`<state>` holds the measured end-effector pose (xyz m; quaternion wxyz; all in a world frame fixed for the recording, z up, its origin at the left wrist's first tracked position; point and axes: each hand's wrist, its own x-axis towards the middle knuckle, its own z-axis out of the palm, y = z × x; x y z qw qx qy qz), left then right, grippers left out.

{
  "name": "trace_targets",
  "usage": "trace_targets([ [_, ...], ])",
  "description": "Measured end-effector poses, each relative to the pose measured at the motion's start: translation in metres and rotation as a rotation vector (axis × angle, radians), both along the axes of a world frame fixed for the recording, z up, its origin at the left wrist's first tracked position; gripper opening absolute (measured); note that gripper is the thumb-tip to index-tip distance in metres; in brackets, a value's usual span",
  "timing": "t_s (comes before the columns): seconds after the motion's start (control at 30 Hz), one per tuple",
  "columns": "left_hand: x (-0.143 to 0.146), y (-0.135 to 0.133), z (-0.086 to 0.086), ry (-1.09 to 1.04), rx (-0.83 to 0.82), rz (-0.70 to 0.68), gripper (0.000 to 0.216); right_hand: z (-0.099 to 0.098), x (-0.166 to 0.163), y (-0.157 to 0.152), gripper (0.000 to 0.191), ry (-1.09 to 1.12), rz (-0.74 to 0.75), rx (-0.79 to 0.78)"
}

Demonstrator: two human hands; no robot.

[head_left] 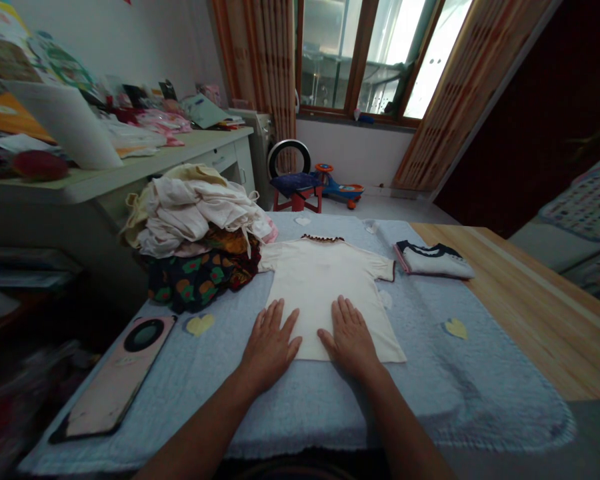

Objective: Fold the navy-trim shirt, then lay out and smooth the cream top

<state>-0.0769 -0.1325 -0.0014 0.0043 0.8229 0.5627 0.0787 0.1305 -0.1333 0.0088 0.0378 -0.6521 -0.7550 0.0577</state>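
Note:
A small cream short-sleeved shirt lies spread flat, its dark ruffled collar pointing away from me and its hem toward me. On its lower left part rests my left hand, palm down with fingers spread. My right hand presses flat near the middle of the hem, fingers stretched out. Neither hand grips anything. Under the shirt is a light blue blanket with heart patches. The left sleeve end touches a heap of crumpled clothes. Right of the shirt sits a folded garment with a dark neckline.
A phone in a pink case lies at the blanket's left. Bare wooden tabletop shows on the right. A cluttered white desk stands at the left. Beyond the table are a red stool and a blue ride-on toy.

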Motion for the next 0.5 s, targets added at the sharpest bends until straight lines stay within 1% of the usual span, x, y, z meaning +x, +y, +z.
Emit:
trace_targets([
  [0.13, 0.002, 0.000, 0.004, 0.007, -0.048, 0.014, 0.055, -0.001, -0.001, 0.000, 0.075, -0.002, -0.007, 0.005],
  [0.2, 0.007, 0.003, 0.008, 0.010, -0.079, 0.000, 0.054, -0.001, -0.002, 0.000, 0.075, -0.003, -0.009, 0.004],
  [0.37, 0.029, 0.018, 0.015, -0.057, -0.110, -0.180, 0.050, -0.001, -0.002, 0.000, 0.075, 0.002, -0.015, 0.006],
  [0.43, 0.037, 0.023, 0.013, -0.106, -0.107, -0.221, 0.048, -0.001, -0.001, -0.001, 0.073, 0.006, -0.009, 0.009],
  [0.5, 0.042, 0.026, 0.008, -0.137, -0.070, -0.247, 0.046, -0.002, -0.001, -0.001, 0.070, 0.007, -0.004, 0.016],
])
